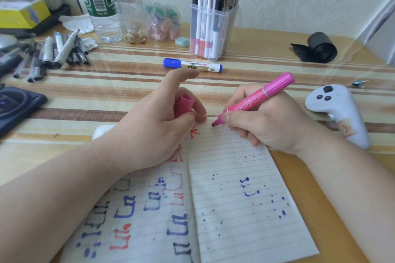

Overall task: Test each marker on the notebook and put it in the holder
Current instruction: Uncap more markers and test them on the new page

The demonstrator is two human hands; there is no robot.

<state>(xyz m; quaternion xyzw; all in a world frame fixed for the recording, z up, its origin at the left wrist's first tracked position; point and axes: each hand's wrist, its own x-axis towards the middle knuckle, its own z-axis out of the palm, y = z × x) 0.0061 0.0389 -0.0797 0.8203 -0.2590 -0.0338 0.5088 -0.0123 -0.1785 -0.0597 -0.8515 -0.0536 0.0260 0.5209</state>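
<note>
An open lined notebook [235, 198] lies in front of me, its pages marked with blue, red and black test strokes. My right hand [271, 121] grips an uncapped pink marker [254, 100], its tip touching the top of the right page. My left hand [154, 124] rests on the left page and pinches the pink cap [183, 107], index finger raised. A blue marker [192, 65] lies capped on the table beyond my hands. The clear plastic holder [213, 30] stands behind it, filled with several markers.
A pile of pens and markers [49, 55] lies at the left. Two plastic bottles [115, 2] and a jar of erasers [164, 23] stand at the back. A white controller [337, 111] sits right of my hand, a black roll [318, 48] farther back.
</note>
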